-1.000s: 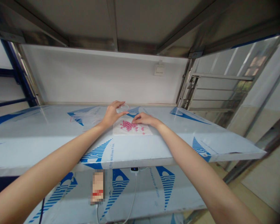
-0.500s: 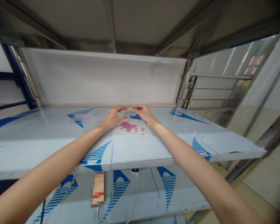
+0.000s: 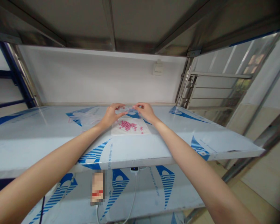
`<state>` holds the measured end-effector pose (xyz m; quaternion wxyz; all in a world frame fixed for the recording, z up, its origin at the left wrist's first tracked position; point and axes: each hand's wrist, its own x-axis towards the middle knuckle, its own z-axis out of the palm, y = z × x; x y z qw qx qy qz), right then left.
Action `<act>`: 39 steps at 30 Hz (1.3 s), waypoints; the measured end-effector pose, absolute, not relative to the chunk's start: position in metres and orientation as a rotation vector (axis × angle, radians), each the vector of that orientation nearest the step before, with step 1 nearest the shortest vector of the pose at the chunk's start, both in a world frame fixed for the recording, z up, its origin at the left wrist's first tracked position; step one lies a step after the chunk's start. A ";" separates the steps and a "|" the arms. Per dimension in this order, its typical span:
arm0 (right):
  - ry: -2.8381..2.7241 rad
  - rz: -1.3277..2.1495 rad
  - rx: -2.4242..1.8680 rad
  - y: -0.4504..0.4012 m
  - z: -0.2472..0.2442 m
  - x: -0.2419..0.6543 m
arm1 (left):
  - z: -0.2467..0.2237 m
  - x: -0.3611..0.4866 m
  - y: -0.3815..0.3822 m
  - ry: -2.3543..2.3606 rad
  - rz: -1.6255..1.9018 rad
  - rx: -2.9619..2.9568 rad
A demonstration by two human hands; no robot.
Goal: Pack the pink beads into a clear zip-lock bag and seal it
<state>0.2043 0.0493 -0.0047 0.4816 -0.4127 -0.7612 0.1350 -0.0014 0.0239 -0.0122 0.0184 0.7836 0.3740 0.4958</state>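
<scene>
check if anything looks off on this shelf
A few pink pills lie apart from the main pile, towards the right side of the white sheet, so they look like strays. None seem to have rolled off the sheet.

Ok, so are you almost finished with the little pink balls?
Partway, it looks like. Done: the pink pellets sit in a bunch on the white paper, with a few off to the right. In hand: your left hand holds a clear round dish, and your right hand reaches its other edge. Left: the pellets are still on the paper, and I can't see any in the dish.
</scene>
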 end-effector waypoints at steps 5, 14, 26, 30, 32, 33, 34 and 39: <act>-2.207 0.755 -1.054 0.062 -0.016 0.221 | -0.011 -0.004 0.027 1.233 1.575 2.395; -2.286 0.890 -1.008 0.071 -0.025 0.225 | -0.012 -0.002 0.025 1.191 1.551 2.390; -2.320 0.809 -1.021 0.066 -0.022 0.221 | -0.012 -0.002 0.026 1.207 1.538 2.396; -2.334 0.793 -0.986 0.063 -0.021 0.219 | -0.011 -0.002 0.024 1.223 1.520 2.388; -2.315 0.799 -0.985 0.061 -0.021 0.218 | -0.011 -0.002 0.024 1.234 1.520 2.388; -2.282 0.803 -0.988 0.060 -0.021 0.217 | -0.011 -0.002 0.024 1.237 1.520 2.388; -2.232 0.810 -0.986 0.059 -0.021 0.215 | -0.011 -0.002 0.025 1.240 1.521 2.389; -1.912 0.778 -0.854 0.054 -0.012 0.207 | -0.011 -0.003 0.023 1.228 1.499 2.431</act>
